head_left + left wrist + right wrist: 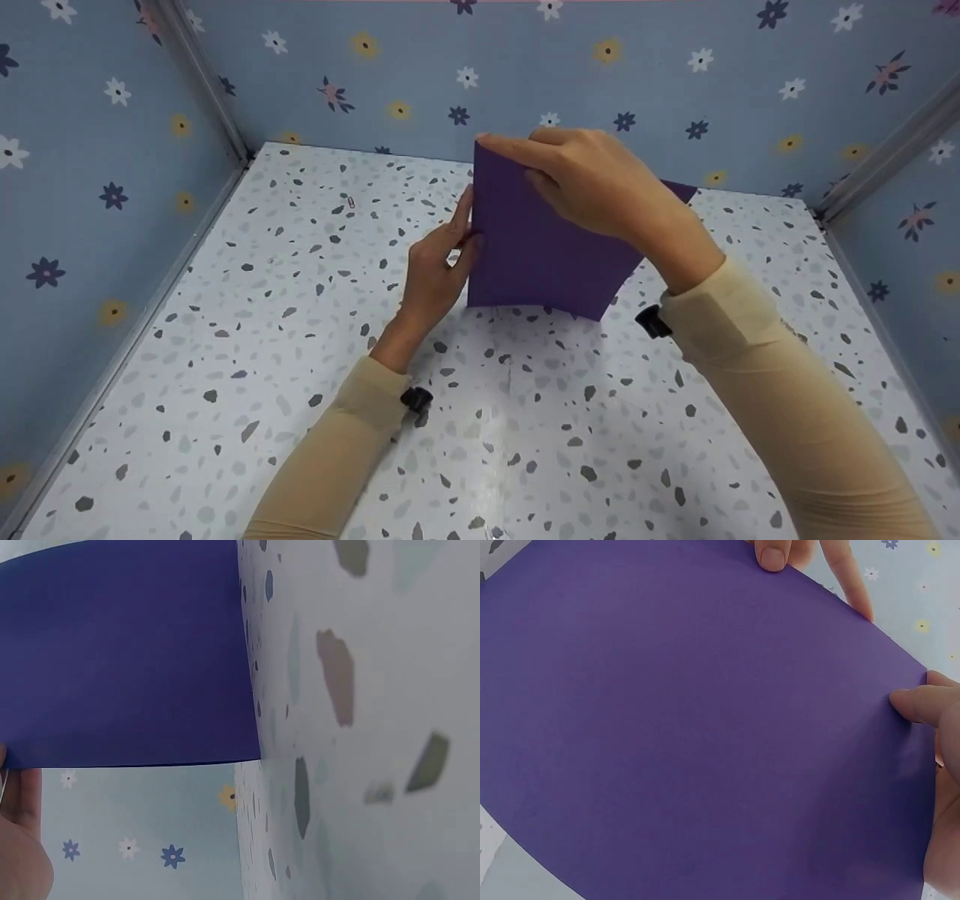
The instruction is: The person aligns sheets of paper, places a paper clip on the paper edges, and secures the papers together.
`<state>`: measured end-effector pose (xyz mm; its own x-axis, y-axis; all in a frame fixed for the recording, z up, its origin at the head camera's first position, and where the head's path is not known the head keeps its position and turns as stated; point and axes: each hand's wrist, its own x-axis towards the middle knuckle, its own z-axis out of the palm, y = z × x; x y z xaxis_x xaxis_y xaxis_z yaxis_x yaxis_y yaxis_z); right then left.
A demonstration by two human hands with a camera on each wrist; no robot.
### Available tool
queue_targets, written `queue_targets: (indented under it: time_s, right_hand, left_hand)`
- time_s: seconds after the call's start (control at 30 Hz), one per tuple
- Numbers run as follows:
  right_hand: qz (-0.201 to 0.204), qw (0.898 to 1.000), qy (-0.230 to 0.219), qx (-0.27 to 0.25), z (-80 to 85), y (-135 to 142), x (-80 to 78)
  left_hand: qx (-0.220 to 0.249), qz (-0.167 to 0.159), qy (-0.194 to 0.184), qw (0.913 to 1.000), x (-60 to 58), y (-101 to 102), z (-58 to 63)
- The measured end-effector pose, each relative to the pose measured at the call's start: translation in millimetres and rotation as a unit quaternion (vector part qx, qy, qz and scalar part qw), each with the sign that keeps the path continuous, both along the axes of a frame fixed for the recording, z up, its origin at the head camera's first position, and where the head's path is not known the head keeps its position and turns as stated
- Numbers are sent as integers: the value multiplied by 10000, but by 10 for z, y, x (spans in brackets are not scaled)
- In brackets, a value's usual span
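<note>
A sheet of purple paper stands upright and slightly bowed, its lower edge at the speckled tabletop. My left hand pinches the left edge, with the thumb on the near face, as the right wrist view shows too. Along the top edge, my right hand grips the sheet near its upper left corner; in the right wrist view its thumb presses the near face while other fingers are behind. From the left wrist, the purple paper meets the table at one corner, and only part of the left hand shows.
A small red paper clip lies on the white speckled table, toward the back left. Blue flowered panels rise behind and on both sides, with metal strips at the corners. Black wrist mounts sit at both cuffs.
</note>
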<state>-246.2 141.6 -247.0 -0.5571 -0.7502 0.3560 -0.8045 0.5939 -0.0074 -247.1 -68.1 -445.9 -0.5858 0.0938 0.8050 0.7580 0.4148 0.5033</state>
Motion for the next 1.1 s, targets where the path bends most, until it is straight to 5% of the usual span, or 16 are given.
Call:
queue_targets:
  time_s: [1.1]
  right_hand:
    - [29, 9998, 186, 41, -9, 44, 6]
  left_hand:
    - [-91, 148, 228, 9996, -5, 12, -14]
